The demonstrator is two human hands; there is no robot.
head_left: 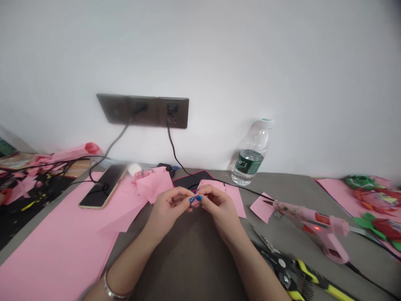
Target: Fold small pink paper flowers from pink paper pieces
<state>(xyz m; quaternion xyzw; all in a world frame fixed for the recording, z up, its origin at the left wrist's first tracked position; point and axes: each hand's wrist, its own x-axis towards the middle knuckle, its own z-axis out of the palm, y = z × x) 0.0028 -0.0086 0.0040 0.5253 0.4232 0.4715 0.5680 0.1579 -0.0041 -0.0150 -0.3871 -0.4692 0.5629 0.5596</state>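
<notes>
The left hand (pixel 167 211) and the right hand (pixel 217 210) meet above the grey tabletop (pixel 313 192), their 2 sets of blue-painted fingertips (pixel 198 198) pressed close in a tight pinch, with the other fingers curled in toward the palms. Between them sits a small pink piece (pixel 196 193), so hidden that its shape and material cannot be told. Just behind the hands lie 2 folded pink paper pieces (pixel 153 184) (pixel 227 194), and a small pink square (pixel 261 207) rests further right.

As far as the table shows, some of the making is done: finished-looking red, orange and green paper flowers (pixel 374 200) lie at the far right, and crumpled pink offcuts (pixel 21 188) are heaped at the left. Still unworked is a broad flat pink sheet (pixel 46 255) near the left forearm, with a smartphone (pixel 103 186) lying on it.

A pink hot glue gun (pixel 313 221) rests to the right, its red light lit (its black cord runs up to a wall socket panel (pixel 142 110)). Yellow-and-black pliers (pixel 291 267) lie nearer the right forearm, and a water bottle (pixel 250 154) stands against the wall — capped and well clear of the hands.
</notes>
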